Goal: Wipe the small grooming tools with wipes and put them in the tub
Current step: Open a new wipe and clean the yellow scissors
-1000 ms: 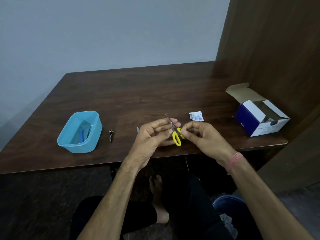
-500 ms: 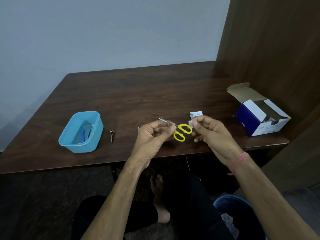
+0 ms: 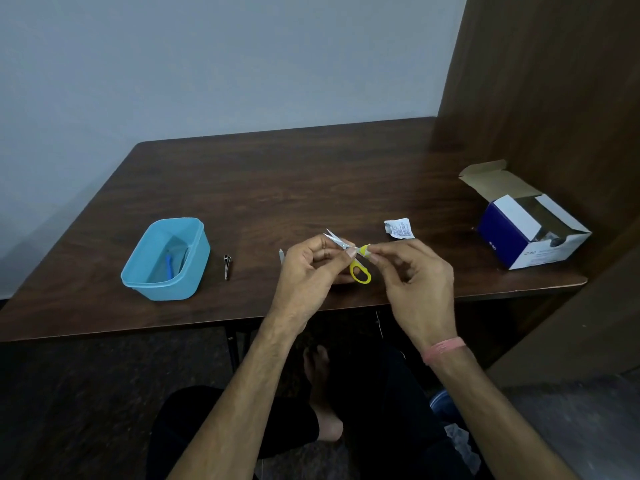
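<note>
Both hands held a small pair of yellow-handled scissors (image 3: 349,259) above the near edge of the dark wooden table (image 3: 311,188). The left hand (image 3: 308,271) gripped them at the blades, thumb and forefinger curled round the metal near the pivot, with the two blade tips parted and pointing up and away to the left. The right hand (image 3: 412,275) pinched the upper yellow handle between thumb and forefinger; whether a wipe sat between those fingers and the handle could not be told. The lower handle loop hung free below the two hands.

Taking the scissors as the landmark, the light blue plastic tub (image 3: 166,259) stood well to their left on the table, open-topped, with a blue-handled tool (image 3: 169,266) and some grey metal pieces lying inside, too dim to name. Between the tub and the scissors, nearer the tub, a metal nail clipper (image 3: 227,267) lay on the wood. Just left of the scissors, mostly hidden behind the left hand, a small pale sliver (image 3: 281,256) showed on the table. Just beyond and right of the scissors lay a torn white sachet (image 3: 399,229) with fine print. Far to the right of them, near the table's right edge, stood an open blue and white cardboard box (image 3: 519,233), its flaps raised.
</note>
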